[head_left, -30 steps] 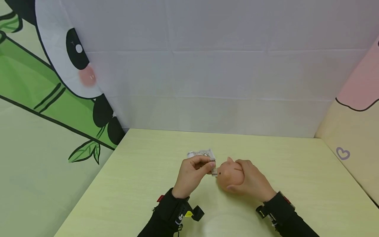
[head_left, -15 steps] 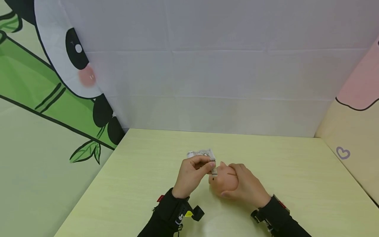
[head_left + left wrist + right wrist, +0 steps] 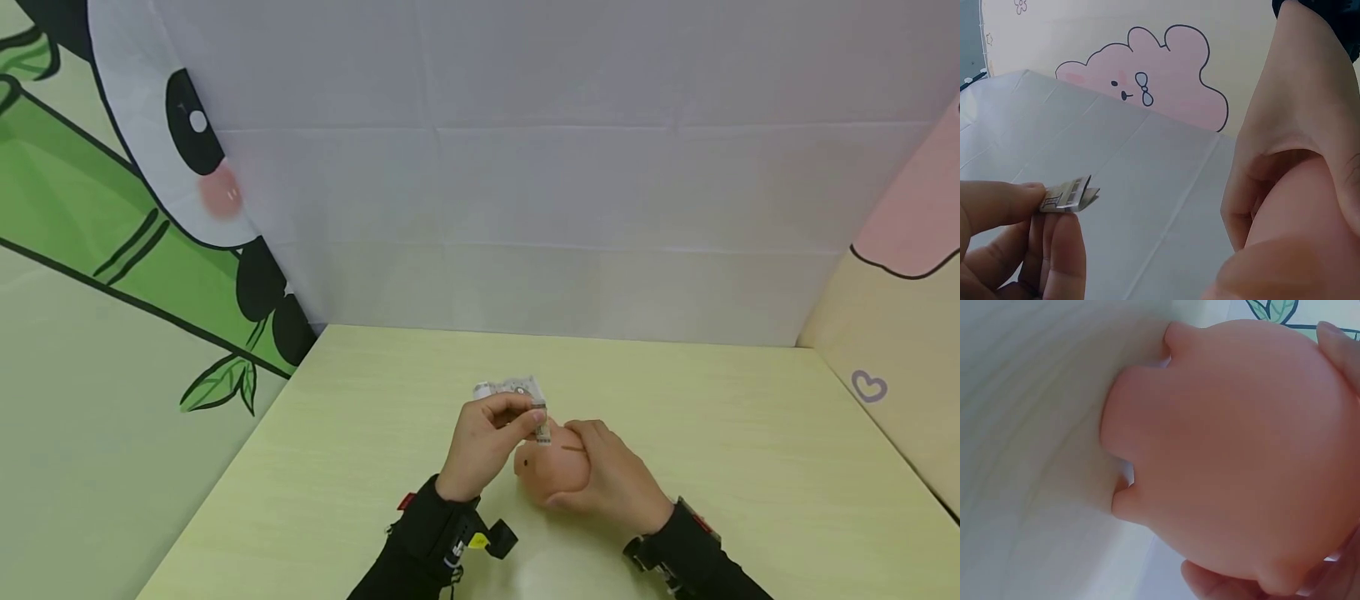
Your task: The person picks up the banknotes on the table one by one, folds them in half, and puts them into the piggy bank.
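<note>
My left hand (image 3: 480,446) pinches a folded banknote (image 3: 1067,195) between thumb and fingers, its creased end sticking out past the fingertips. Behind the same hand, more pale printed paper (image 3: 510,387) shows in the head view. With my right hand (image 3: 618,483) I grip a pink piggy bank (image 3: 551,473) from behind, fingers over the top and thumb along the near side. A dark slot runs across its back, and its dotted eye faces left. In the right wrist view the feet (image 3: 1127,505) stand right at the tabletop. The note overlaps the pig's head in the head view.
A pale wooden table (image 3: 390,367) lies beneath both hands. White cloth (image 3: 555,183) hangs behind its far edge. Cartoon-printed panels stand at both sides, with a green bamboo drawing (image 3: 112,217) on the left and a purple heart (image 3: 869,387) on the right.
My right hand has moved the piggy bank left and slightly nearer to me, so its head now sits beneath the banknote. My left hand has stayed in place.
</note>
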`<state>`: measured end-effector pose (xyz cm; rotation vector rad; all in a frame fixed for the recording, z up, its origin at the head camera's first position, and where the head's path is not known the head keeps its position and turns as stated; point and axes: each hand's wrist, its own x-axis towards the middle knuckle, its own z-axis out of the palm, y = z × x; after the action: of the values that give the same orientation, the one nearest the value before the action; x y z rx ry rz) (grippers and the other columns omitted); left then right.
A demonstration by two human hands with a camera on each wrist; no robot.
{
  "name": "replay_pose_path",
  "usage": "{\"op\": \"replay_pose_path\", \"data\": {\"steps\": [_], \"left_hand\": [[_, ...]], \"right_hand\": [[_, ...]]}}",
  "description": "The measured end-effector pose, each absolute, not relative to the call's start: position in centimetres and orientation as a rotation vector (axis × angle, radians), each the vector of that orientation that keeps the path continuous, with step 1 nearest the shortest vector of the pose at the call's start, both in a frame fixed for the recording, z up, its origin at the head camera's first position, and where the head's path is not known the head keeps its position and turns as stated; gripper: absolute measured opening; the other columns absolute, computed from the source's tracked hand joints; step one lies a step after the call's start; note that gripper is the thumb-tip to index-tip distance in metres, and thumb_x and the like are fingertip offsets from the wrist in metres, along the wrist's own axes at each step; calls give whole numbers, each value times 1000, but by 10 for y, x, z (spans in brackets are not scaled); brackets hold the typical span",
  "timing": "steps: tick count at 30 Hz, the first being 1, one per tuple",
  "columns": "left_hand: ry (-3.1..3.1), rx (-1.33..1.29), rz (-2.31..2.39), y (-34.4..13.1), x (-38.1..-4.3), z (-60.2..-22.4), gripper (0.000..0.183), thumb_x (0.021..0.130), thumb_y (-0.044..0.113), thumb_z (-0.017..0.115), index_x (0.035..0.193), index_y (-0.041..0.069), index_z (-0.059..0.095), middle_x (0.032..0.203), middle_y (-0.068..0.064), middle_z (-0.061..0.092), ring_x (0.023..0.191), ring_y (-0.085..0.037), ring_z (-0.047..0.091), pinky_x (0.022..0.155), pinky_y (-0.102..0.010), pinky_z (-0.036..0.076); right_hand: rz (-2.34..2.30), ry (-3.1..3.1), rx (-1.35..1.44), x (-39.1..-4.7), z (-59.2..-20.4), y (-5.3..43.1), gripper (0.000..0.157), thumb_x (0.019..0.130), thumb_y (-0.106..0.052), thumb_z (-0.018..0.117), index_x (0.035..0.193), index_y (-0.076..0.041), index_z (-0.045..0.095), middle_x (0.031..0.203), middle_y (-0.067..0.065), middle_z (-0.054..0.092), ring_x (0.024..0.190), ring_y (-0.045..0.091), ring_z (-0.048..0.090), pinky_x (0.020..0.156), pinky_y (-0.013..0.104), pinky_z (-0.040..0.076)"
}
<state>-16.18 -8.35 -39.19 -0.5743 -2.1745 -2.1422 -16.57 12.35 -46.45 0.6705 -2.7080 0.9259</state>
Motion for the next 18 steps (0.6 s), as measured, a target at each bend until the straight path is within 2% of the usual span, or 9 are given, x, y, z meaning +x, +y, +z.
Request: {"op": "replay_pose_path", "data": {"steps": [10, 18], "left_hand": [[-2184, -591, -2124, -85, -162, -391, 21, 91, 10, 70, 105, -6, 71, 99, -26, 70, 78, -5, 65, 72, -23, 56], [-2193, -605, -2119, -86, -162, -392, 20, 90, 10, 70, 104, -5, 71, 99, -26, 70, 77, -6, 65, 70, -24, 56]], "right_hand": [[870, -2663, 724, -160, -464, 114, 90, 61, -59, 87, 130, -12, 51, 118, 1, 57, 96, 13, 57, 74, 26, 52], [881, -2701, 685, -156, -464, 111, 94, 61, -62, 85, 132, -13, 50, 123, 2, 56, 102, 13, 57, 77, 29, 53]]}}
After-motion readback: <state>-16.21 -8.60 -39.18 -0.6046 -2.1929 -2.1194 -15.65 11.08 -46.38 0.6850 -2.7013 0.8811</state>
